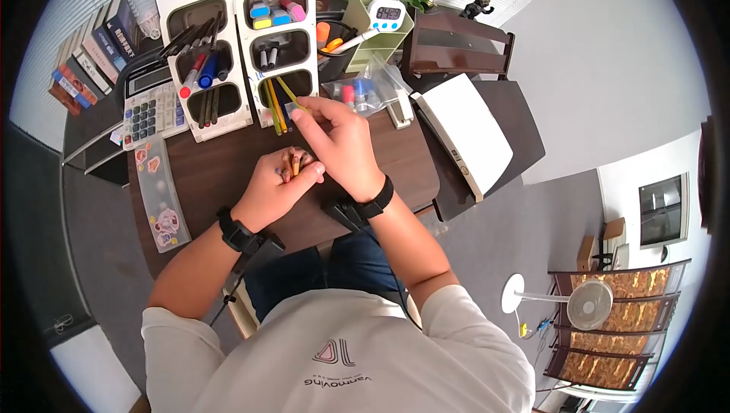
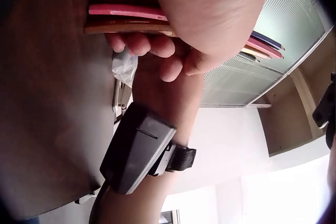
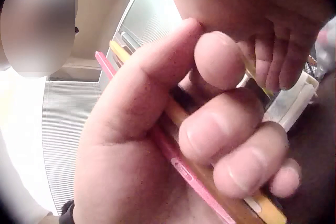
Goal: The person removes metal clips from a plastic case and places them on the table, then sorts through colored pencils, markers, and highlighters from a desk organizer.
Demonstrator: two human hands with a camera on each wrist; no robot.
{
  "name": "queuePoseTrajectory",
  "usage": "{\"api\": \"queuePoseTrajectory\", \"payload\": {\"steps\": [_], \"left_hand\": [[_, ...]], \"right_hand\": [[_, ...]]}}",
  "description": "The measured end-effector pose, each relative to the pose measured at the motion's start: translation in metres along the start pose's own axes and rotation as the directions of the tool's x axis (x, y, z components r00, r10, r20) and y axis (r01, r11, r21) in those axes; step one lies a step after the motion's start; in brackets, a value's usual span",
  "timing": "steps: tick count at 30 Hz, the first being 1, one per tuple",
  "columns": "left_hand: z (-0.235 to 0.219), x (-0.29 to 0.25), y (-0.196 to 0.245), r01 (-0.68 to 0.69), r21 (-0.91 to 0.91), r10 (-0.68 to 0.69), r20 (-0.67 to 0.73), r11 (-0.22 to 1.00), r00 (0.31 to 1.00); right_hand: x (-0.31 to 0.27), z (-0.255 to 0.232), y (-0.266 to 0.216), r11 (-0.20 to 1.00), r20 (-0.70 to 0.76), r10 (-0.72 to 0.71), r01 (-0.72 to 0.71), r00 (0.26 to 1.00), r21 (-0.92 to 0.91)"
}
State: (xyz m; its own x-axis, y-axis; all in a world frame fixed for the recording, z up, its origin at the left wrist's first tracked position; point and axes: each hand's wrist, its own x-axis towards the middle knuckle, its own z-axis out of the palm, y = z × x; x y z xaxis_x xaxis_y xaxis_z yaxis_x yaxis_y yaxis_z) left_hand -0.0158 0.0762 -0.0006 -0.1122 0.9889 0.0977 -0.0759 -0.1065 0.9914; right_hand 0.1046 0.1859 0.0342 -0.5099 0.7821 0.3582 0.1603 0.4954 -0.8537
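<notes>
My left hand (image 1: pixel 275 191) is curled round a bundle of coloured pencils (image 1: pixel 293 163) above the desk. Pink (image 2: pixel 126 11) and brown (image 2: pixel 126 26) pencils show under the palm in the left wrist view; the right wrist view shows pink (image 3: pixel 194 176) and yellow (image 3: pixel 270 211) ones in the same fist. Just beyond it, my right hand (image 1: pixel 342 143) pinches a yellow-green pencil (image 1: pixel 289 92) between thumb and fingers, slanting over the lower right compartment of the white organizer (image 1: pixel 265 118). Several pencils (image 1: pixel 276 109) stand in that compartment. The pinched pencil's far end is hard to make out.
Markers and pens fill other compartments. A calculator (image 1: pixel 152 115) and a stickered strip (image 1: pixel 160 192) lie left. To the right are a plastic bag (image 1: pixel 372 82) with coloured items, a stapler-like object (image 1: pixel 400 112), a white box (image 1: pixel 465 131) and a digital timer (image 1: pixel 386 14).
</notes>
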Motion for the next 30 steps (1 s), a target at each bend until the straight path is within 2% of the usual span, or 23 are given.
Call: {"api": "queuePoseTrajectory", "payload": {"steps": [3,6,9,13,15,16,18,20,22,24,26,28,30], "left_hand": [[0.000,-0.001,0.000,-0.021,0.005,0.021,-0.006,1.000,1.000],[-0.001,-0.001,0.002,0.023,0.032,-0.024,0.006,0.999,1.000],[-0.004,0.000,-0.005,0.040,0.096,-0.042,0.015,0.995,0.999],[-0.001,0.001,0.001,0.022,0.044,-0.022,0.017,0.999,1.000],[0.000,0.001,0.002,-0.027,0.088,0.025,0.015,0.996,1.000],[0.000,0.001,0.004,-0.027,0.088,0.026,0.017,0.996,1.000],[-0.001,0.002,0.007,0.025,0.049,-0.025,0.010,0.999,1.000],[-0.006,0.005,0.008,0.009,0.099,-0.012,0.031,0.995,0.999],[-0.005,0.004,0.004,0.000,0.142,-0.010,0.069,0.990,0.998],[-0.001,0.006,-0.001,-0.054,0.214,0.063,-0.038,0.975,0.997],[-0.001,0.006,0.002,-0.009,0.218,0.005,0.018,0.976,1.000],[0.001,0.006,-0.005,-0.088,0.121,0.088,-0.002,0.989,0.996],[0.000,0.007,-0.005,-0.073,0.120,0.064,0.075,0.990,0.995]], "right_hand": [[-0.001,0.006,0.005,0.995,0.015,0.012,-0.013,1.000,0.102],[-0.002,0.005,0.005,0.993,0.032,-0.025,0.021,0.999,0.118],[-0.002,0.004,0.007,0.992,0.060,0.015,-0.023,0.998,0.127],[-0.003,0.005,0.016,0.991,0.051,-0.010,0.003,0.999,0.135],[-0.007,0.005,0.020,0.942,0.034,0.090,-0.097,0.995,0.323],[-0.011,0.001,0.019,0.942,0.033,0.091,-0.097,0.995,0.322],[-0.028,-0.013,0.010,0.960,-0.099,0.062,-0.032,0.993,0.279],[-0.052,-0.020,0.007,0.941,-0.120,0.113,-0.068,0.986,0.331],[-0.074,-0.018,0.019,0.941,-0.116,0.078,-0.034,0.990,0.336],[-0.086,-0.017,0.022,0.973,-0.067,0.088,-0.071,0.994,0.219],[-0.086,-0.022,0.014,0.997,0.016,-0.020,0.019,1.000,0.072],[-0.084,-0.020,0.011,0.999,0.021,-0.024,0.023,0.999,0.035],[-0.083,-0.015,0.014,0.954,0.048,-0.205,0.210,0.978,-0.215]]}}
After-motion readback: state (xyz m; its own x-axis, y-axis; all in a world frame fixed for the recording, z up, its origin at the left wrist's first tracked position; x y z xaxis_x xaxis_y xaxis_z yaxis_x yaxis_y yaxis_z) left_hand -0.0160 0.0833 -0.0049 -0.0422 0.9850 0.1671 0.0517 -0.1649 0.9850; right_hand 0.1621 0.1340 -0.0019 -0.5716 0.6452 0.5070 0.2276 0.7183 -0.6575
